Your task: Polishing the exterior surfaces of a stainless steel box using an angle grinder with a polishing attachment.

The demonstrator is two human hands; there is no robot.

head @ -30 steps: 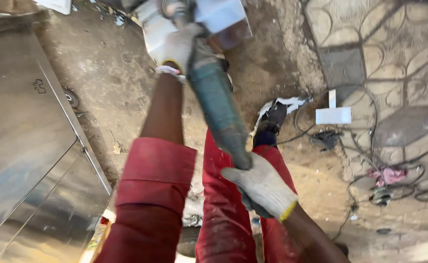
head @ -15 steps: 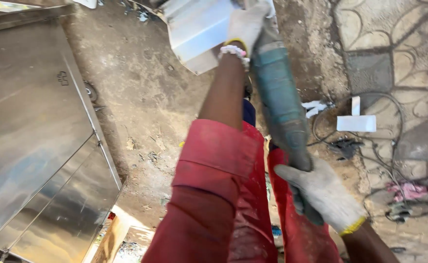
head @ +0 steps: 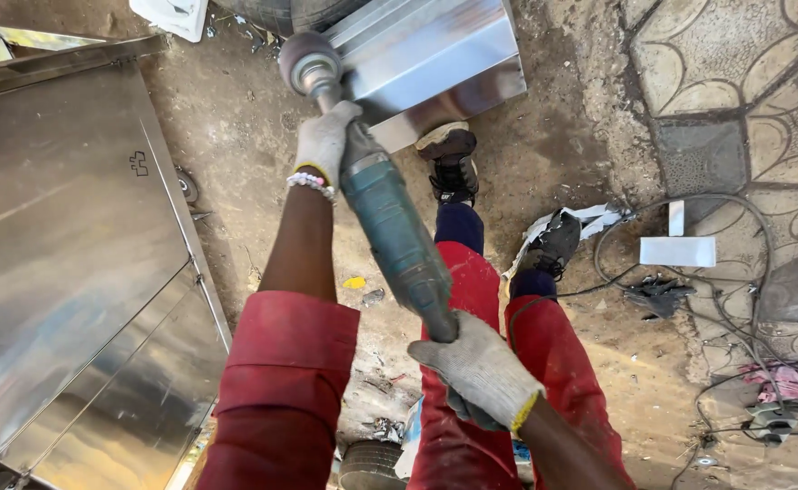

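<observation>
Tightly, the gloved fingers [head: 326,136] of the left hand [head: 325,143] are curled around the front neck of the blue-green power tool [head: 390,231], just behind its round polishing head [head: 310,63]. The back end is gripped by the closed right hand [head: 479,370], so the long, heavy tool can be steadied at both ends. The head is kept beside the shiny steel box [head: 435,63] on the dirt ground [head: 236,118]. A big steel sheet [head: 63,263] is laid to the left.
</observation>
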